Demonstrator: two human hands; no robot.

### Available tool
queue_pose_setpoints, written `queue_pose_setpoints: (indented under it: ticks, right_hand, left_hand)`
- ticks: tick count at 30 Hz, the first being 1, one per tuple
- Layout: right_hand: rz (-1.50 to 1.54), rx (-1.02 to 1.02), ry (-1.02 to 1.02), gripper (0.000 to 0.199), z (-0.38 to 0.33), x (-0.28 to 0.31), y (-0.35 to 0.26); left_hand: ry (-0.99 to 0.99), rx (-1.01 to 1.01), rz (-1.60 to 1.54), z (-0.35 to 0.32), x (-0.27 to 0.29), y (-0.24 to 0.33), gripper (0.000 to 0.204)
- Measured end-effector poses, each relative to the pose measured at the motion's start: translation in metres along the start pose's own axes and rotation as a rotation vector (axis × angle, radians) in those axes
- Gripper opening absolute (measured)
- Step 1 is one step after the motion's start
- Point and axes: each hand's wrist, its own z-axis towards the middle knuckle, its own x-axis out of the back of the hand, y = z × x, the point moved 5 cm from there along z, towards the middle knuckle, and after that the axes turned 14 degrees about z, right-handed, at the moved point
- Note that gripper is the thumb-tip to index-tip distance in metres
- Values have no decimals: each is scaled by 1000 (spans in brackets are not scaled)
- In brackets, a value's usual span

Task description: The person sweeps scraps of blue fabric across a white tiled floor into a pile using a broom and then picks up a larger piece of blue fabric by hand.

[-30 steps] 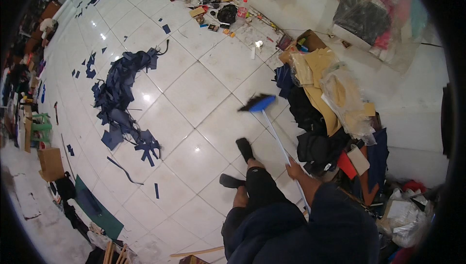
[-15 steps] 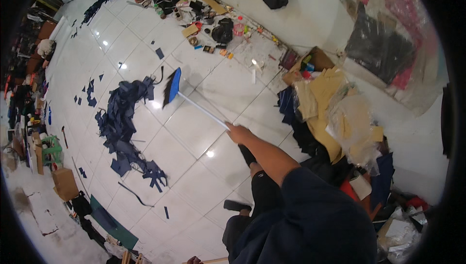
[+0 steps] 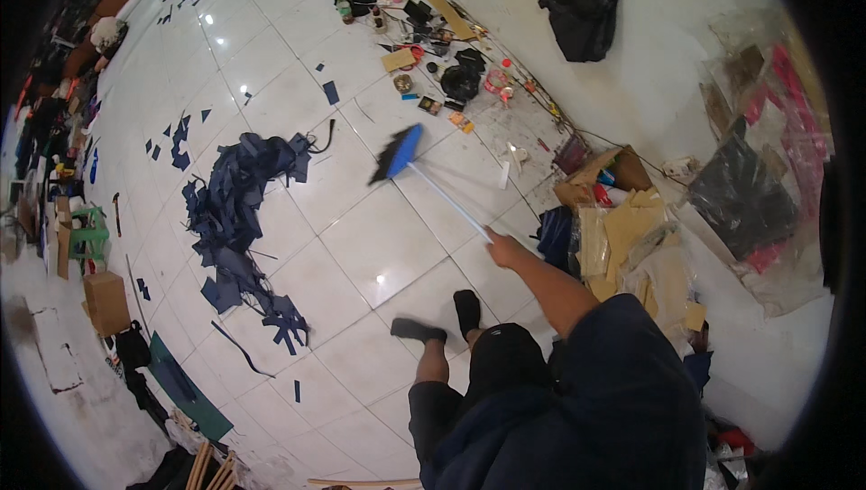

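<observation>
My right hand is shut on the thin white handle of a broom, with the arm stretched out ahead of me. The broom's blue head with dark bristles is out over the white tiled floor. It is to the right of a long pile of dark blue fabric scraps and not touching it. My left hand is hidden. My feet in dark shoes stand on the tiles below the broom.
Loose blue scraps dot the tiles. Clutter of tools, cards and small items lines the far wall, with a black bag. Cardboard and plastic bags pile at the right. A cardboard box and green stool stand at the left.
The broom swung from near my feet out toward the fabric pile, then its head shifted right, away from the pile. My arm has stretched out.
</observation>
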Motion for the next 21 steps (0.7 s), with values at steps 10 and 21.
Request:
queue_pose_setpoints:
  ticks: [10,21]
  right_hand:
    - [135,68,-61,50,50,-28,-235]
    - [-5,42,-59,50,200,11,-342]
  left_hand:
    - [150,61,-305,29,72,38,35]
    - [100,62,-469,72,61,199,36]
